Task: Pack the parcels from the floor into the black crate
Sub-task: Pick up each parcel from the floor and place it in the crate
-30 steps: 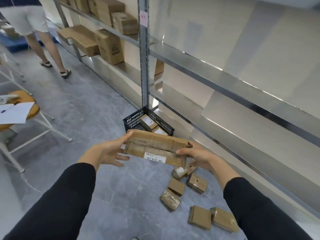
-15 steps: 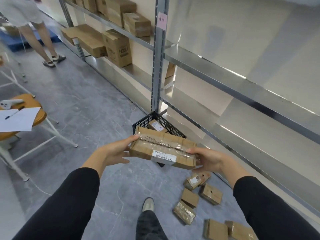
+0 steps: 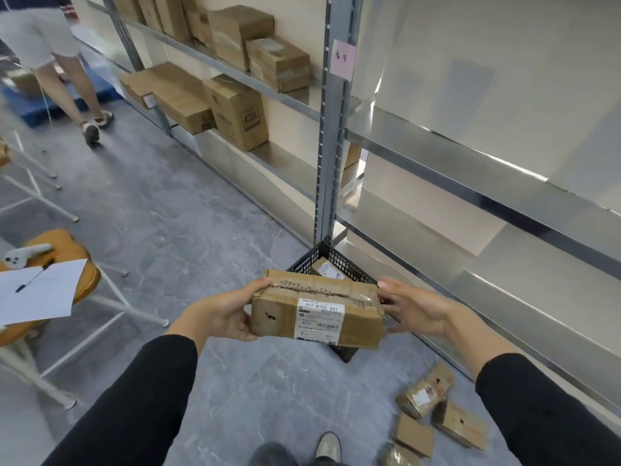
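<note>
Parcel [image 3: 317,309] in the air is the one that matters now. It is a long brown box with a white label, held level across the body, its long axis running left to right. At its left end the left grip [image 3: 221,314] clasps it, thumb on the top edge and fingers curled beneath. Straight beyond the box, and partly hidden by it, the black crate [image 3: 349,264] stands on the floor [image 3: 201,230] at the foot of the shelf upright [image 3: 327,163], with one corner pointing at the person. A small parcel [image 3: 327,269] lies inside. At the right end the right grip [image 3: 413,307] is spread, fingers fairly straight and pressed against the end rather than wrapped round it. Lower right, near the shelf's bottom edge, loose parcels [image 3: 426,393] lie on the floor. The crate sits forward and down from both grips, about midway between them, so neither is clearly nearer. The box looks nearly as long as the crate's opening, so it probably needs turning to line up with a crate wall before it goes down.
</note>
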